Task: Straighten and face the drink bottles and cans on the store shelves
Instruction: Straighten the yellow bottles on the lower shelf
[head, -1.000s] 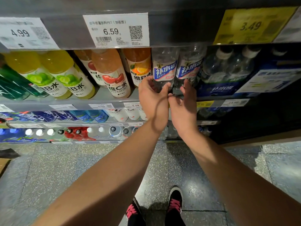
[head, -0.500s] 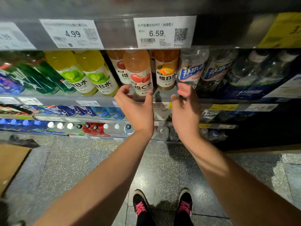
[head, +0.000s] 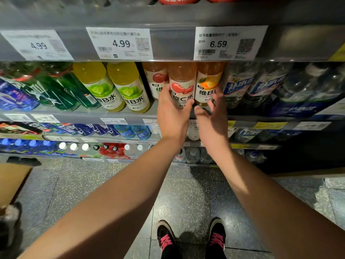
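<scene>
Green bottles (head: 61,86) lie tilted at the shelf's left end, then two lime bottles (head: 113,88) stand side by side. Next, the left hand (head: 172,113) wraps its fingers and thumb round the apple-label bottle (head: 182,85) at the shelf (head: 130,114) front. Just beside it stands the orange-label bottle (head: 208,83), where the right hand (head: 212,116) reaches with fingers spread and loosely bent, touching its lower side. Clear blue-label bottles (head: 240,85) follow rightward.

Price tags (head: 230,43): white, on shelf edge, reading 4.99, 4.99, 6.59.
Floor (head: 93,184): grey speckled tile, below price tags.
Shoes (head: 217,234): black, pink laces, on floor.
Cardboard (head: 11,182): brown, far left of shoes.
</scene>
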